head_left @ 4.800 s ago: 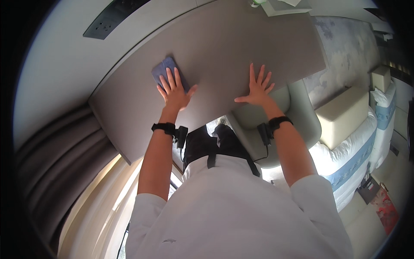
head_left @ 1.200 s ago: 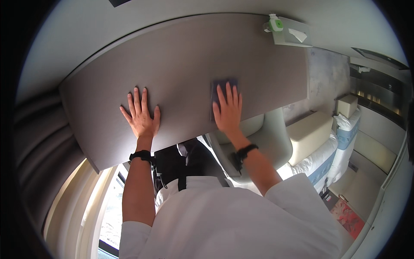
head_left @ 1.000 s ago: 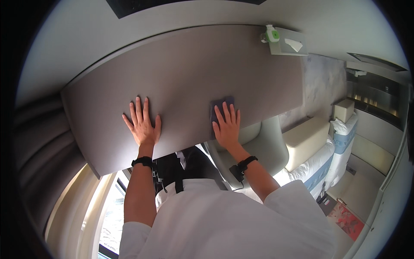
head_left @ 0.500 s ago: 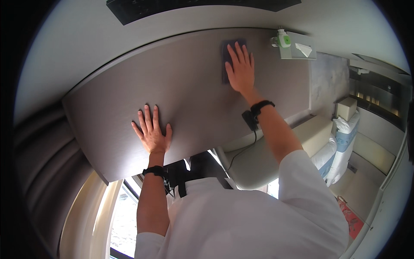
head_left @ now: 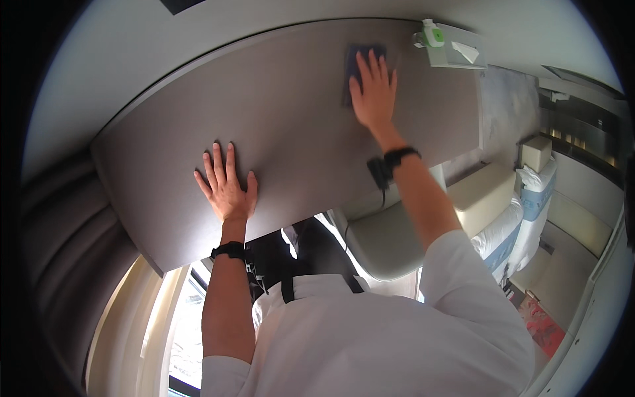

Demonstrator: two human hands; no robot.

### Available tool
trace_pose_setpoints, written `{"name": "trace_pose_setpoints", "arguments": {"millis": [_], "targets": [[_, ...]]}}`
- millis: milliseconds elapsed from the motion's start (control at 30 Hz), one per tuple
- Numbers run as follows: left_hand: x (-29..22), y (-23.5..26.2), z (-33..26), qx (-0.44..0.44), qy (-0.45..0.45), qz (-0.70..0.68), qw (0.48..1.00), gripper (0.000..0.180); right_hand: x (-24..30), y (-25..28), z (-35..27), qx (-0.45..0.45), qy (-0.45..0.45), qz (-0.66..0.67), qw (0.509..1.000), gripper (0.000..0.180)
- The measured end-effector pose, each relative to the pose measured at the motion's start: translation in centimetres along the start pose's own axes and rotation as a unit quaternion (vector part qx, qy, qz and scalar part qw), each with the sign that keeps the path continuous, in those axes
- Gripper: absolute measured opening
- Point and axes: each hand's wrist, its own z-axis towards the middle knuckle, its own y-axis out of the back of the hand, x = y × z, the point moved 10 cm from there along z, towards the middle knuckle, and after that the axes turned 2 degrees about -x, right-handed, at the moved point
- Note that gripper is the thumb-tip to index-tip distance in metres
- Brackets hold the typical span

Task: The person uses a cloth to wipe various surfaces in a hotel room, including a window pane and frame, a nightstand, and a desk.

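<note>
My right hand (head_left: 374, 92) lies flat on a dark blue-purple cloth (head_left: 354, 59), fingers stretched out, pressing it against the brown tabletop (head_left: 291, 119) near the far edge. Part of the cloth is hidden under the palm and fingers. Bare on the same tabletop, closer to me and to the left, rests my left hand (head_left: 228, 188) with its fingers spread and nothing in it. Both wrists wear black straps; a small black box sits at the right one.
At the far right end stand a grey tissue box (head_left: 456, 56) and a white-and-green bottle (head_left: 433, 34). A pale grey chair (head_left: 387, 241) is tucked by the near edge. Dark curtains (head_left: 66, 231) hang left; a bed with white pillows (head_left: 532, 212) lies right.
The whole view has shifted, so the tabletop sits higher in it. My right hand and the cloth have slid slightly right along the table. My left hand stays in place.
</note>
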Motion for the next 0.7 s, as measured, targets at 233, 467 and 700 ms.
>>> {"name": "trace_pose_setpoints", "arguments": {"millis": [233, 467, 700], "targets": [[-0.4, 0.8, 0.2, -0.014, 0.001, -0.004, 1.000, 0.077, 1.1, 5.1, -17.9, 0.104, -0.032, 0.027, 0.994, 0.057], [0.1, 0.8, -0.4, 0.021, 0.008, 0.008, 1.000, 0.078, 1.9, 4.9, -14.0, 0.129, -0.019, 0.045, 0.990, 0.057], [-0.1, 0.1, -0.4, 0.002, -0.006, 0.003, 1.000, 0.082, -1.0, 2.1, -2.2, 0.052, -0.005, 0.009, 0.999, 0.057]]}}
